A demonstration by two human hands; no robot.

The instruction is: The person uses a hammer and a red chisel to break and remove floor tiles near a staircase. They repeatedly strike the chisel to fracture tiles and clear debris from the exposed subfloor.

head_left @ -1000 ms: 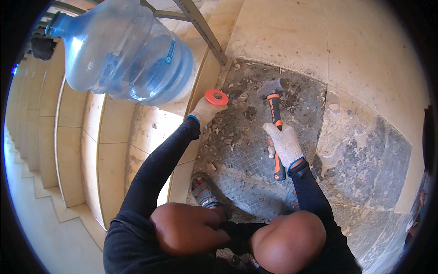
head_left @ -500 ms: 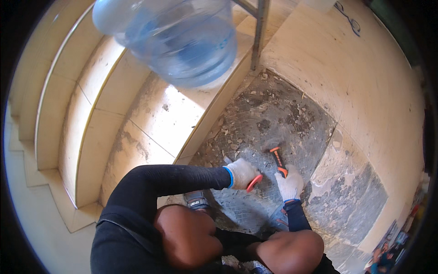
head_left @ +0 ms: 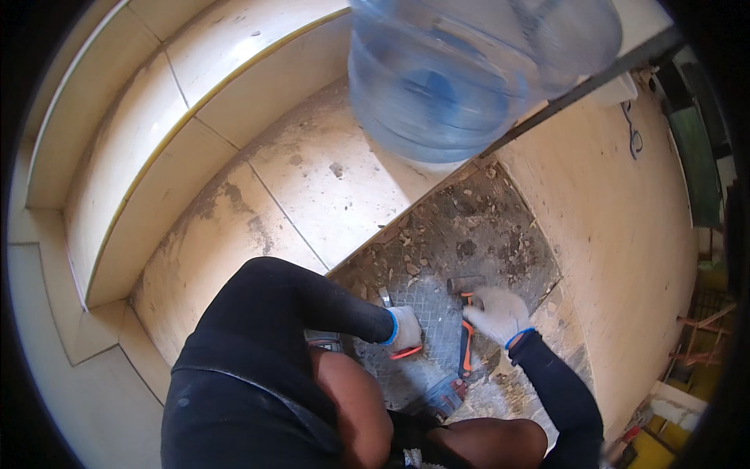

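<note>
My left hand [head_left: 405, 328], in a white work glove with a blue cuff edge, is closed round a chisel. The chisel's metal end [head_left: 384, 296] shows beyond the glove, and its orange-red hand guard [head_left: 405, 353] shows at the near side. A hammer [head_left: 466, 344] with an orange and black handle lies on the rough grey floor [head_left: 433, 309], its head pointing away from me. At its neck is my gloved right hand [head_left: 500, 315], slightly blurred, fingers apart and not wrapped round the handle. Whether the fingertips touch the hammer is unclear.
Pale tiled steps [head_left: 312, 203] rise on the left. A large clear blue water bottle [head_left: 437, 102] is above the lowest step. Broken chips [head_left: 469, 211] litter the far floor. A cream wall [head_left: 601, 227] closes off the right. My shoe [head_left: 445, 397] is beside the hammer's handle.
The hammer was in my right hand; now it lies on the floor and that hand has moved up by its head. My left hand keeps the chisel. The view has turned.
</note>
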